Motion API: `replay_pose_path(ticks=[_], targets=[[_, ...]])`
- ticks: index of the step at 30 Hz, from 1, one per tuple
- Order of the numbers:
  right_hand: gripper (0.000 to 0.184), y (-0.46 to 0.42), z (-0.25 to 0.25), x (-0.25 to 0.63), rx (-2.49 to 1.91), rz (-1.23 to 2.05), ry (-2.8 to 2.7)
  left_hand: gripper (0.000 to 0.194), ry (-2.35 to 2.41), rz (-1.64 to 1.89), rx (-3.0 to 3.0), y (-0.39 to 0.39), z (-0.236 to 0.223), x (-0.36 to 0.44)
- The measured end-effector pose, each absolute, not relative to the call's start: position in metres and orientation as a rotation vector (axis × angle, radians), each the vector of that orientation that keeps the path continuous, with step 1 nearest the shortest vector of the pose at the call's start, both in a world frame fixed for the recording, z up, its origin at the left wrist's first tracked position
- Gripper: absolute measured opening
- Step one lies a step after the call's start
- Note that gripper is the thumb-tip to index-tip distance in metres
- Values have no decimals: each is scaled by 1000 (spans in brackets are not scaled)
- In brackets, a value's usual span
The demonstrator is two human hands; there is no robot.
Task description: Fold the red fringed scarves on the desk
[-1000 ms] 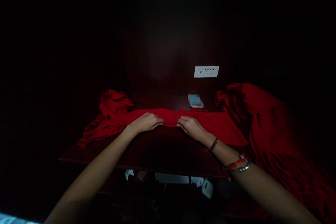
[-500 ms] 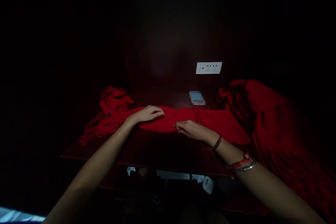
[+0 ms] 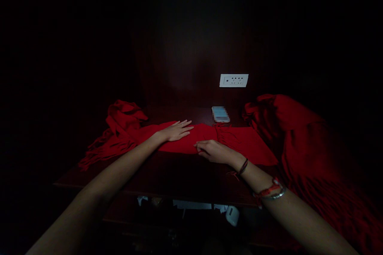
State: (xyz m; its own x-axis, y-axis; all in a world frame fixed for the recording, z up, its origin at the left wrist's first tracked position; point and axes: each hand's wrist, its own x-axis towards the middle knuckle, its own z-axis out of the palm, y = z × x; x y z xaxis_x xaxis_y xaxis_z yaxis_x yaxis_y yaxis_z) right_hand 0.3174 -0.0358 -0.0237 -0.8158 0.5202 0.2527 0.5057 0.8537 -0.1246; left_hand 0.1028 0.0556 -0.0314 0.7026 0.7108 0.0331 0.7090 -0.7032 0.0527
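Observation:
A red fringed scarf (image 3: 205, 132) lies spread in a long strip across the dark tabletop, with one fringed edge crossing its upper side right of centre. My left hand (image 3: 177, 130) rests flat on the cloth, fingers spread, a ring on one of them. Beside it, my right hand (image 3: 209, 150) is at the strip's near edge, fingers curled and pinched on the red fabric; its fingertips are partly hidden. Bracelets circle my right wrist and forearm. At the left, a bunched red end with tassels (image 3: 127, 116) sits crumpled.
A phone (image 3: 220, 114) with a blurred screen lies behind the scarf, below a white wall socket (image 3: 233, 80). More red fringed cloth (image 3: 308, 147) is heaped at the right. Under the dark tabletop (image 3: 143, 171), a shelf holds papers (image 3: 191, 204) and a small white case (image 3: 232, 215).
My left hand has flattened and spread its fingers, sliding slightly right over the scarf. My right hand stays at the near edge. The view has shifted a little.

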Motion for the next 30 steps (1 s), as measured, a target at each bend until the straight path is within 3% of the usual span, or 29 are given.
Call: replay_pose_path(ticks=[3, 6, 13, 22, 27, 30], targets=[[12, -33, -22, 319, -741, 136, -2728, 44, 1136, 157, 2891, 35, -32, 109], [24, -27, -20, 327, -766, 182, -2664, 44, 1150, 59, 2819, 24, -36, 110], [65, -11, -30, 349, -1572, 261, -2659, 50, 1205, 17, 2765, 29, -37, 102], [67, -18, -31, 350, -1682, 231, -2675, 57, 1228, 79, 2808, 31, -40, 90], [55, -21, -18, 365, -1530, -45, -2431, 57, 1241, 233, 2896, 27, -37, 91], [45, -23, -3, 389, -1892, -117, -2147, 59, 1256, 105, 2814, 30, -39, 89]])
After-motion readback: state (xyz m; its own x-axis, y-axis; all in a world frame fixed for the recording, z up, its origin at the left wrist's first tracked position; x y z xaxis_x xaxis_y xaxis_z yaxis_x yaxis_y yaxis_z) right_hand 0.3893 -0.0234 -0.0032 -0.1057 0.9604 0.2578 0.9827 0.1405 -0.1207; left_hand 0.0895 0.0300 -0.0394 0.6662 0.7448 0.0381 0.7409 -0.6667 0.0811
